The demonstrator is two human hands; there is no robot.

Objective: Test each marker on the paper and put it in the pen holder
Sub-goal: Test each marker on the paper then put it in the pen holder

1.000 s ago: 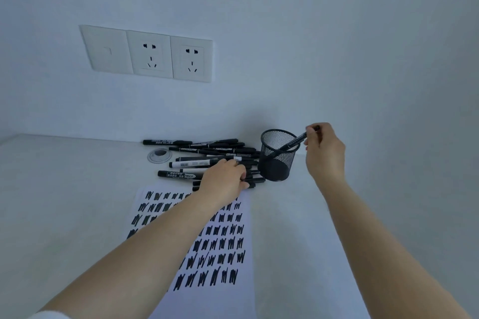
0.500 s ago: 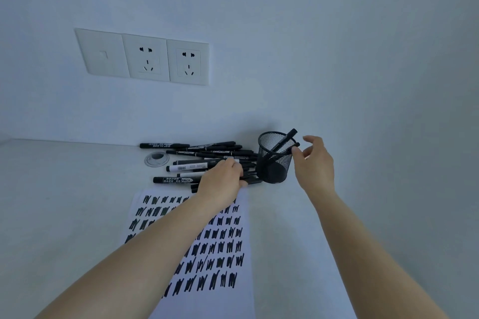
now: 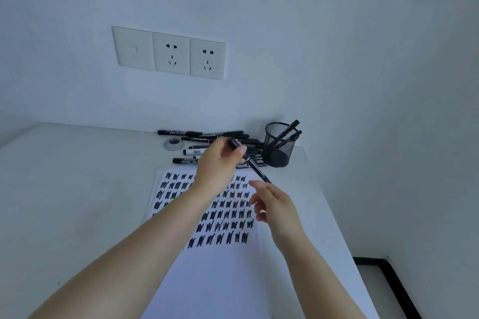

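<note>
Our left hand [image 3: 220,160] pinches marker [image 3: 250,162] above far edge of paper [image 3: 223,280]. Marker's long axis slants down-right; its near end points at our right hand [image 3: 274,204], fingers loose, empty, just below, nearer. Pen holder [image 3: 280,145] far right.

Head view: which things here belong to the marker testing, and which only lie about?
Belong: marker gripped by left hand; right hand, open; paper; pen holder; marker pile.
Lie about: wall sockets; round desk grommet.
</note>
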